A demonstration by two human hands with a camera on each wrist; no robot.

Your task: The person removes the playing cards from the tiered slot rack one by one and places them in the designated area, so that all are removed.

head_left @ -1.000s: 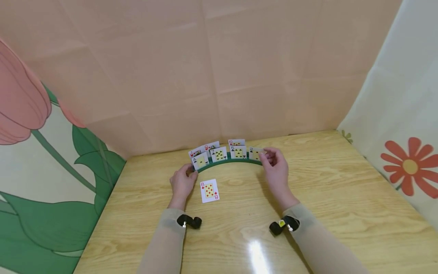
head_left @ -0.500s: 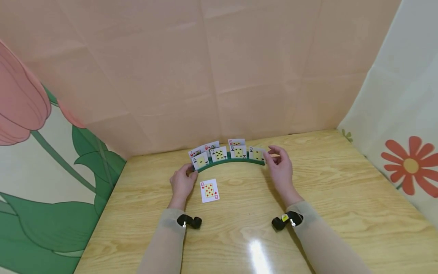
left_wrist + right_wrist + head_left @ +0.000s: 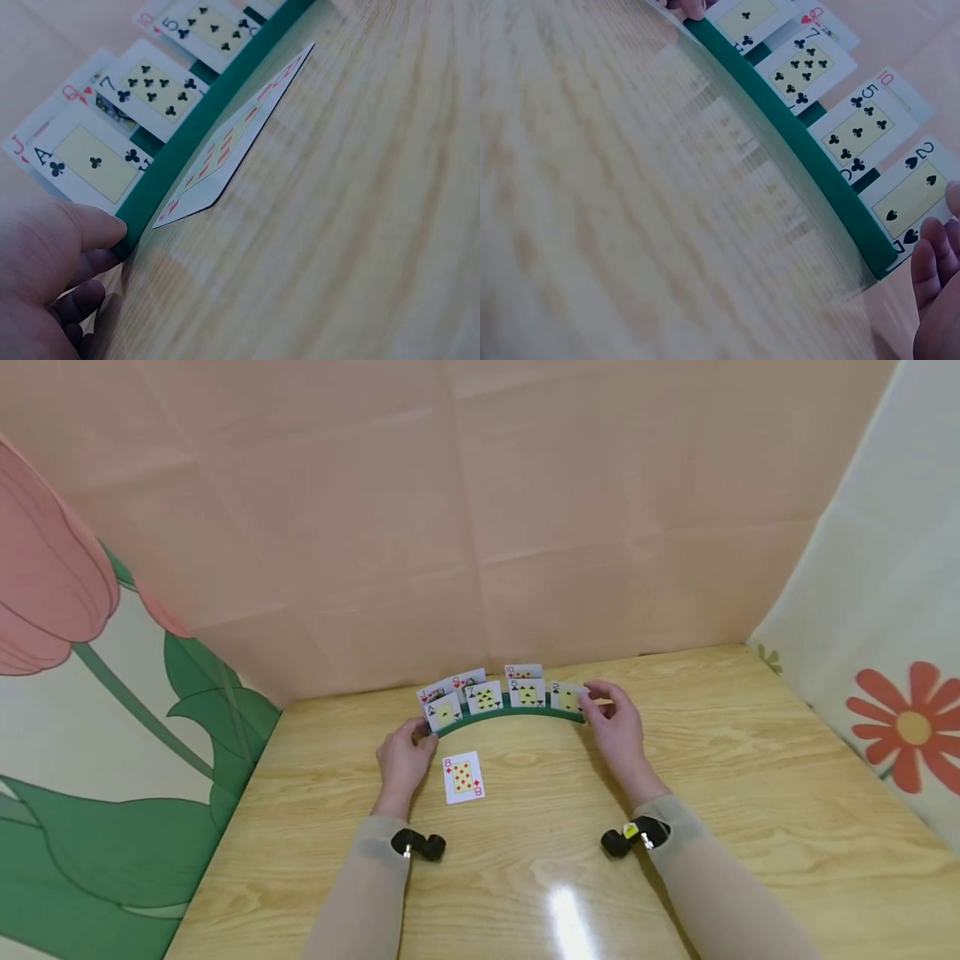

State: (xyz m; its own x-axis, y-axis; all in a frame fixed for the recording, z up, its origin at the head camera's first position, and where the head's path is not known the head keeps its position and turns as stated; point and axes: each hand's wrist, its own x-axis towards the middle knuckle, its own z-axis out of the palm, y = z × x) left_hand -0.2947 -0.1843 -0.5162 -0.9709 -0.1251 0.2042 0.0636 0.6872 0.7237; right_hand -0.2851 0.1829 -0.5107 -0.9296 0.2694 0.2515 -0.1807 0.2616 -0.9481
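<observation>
A curved green card holder (image 3: 510,712) stands on the table with several playing cards upright in two rows. My left hand (image 3: 405,758) grips its left end, thumb in front, beside the ace of clubs (image 3: 96,161). The seven (image 3: 804,69) and five of clubs (image 3: 864,129) follow along the front row. At the right end, my right hand (image 3: 618,727) pinches the edge of the two of spades (image 3: 915,191) between thumb and fingers. Behind stand a jack, a queen of hearts and a red ten (image 3: 522,672), partly hidden. An eight of diamonds (image 3: 463,778) lies face up before the holder.
The wooden table (image 3: 525,877) ends at a pink cloth backdrop (image 3: 480,527) close behind the holder. Printed floral cloth (image 3: 915,727) hangs at both sides. Each wrist wears a small black camera (image 3: 429,847).
My right hand has shifted slightly right, and the two of spades shows more of its face beside the thumb. My left hand stays on the holder's end; the view has turned a little.
</observation>
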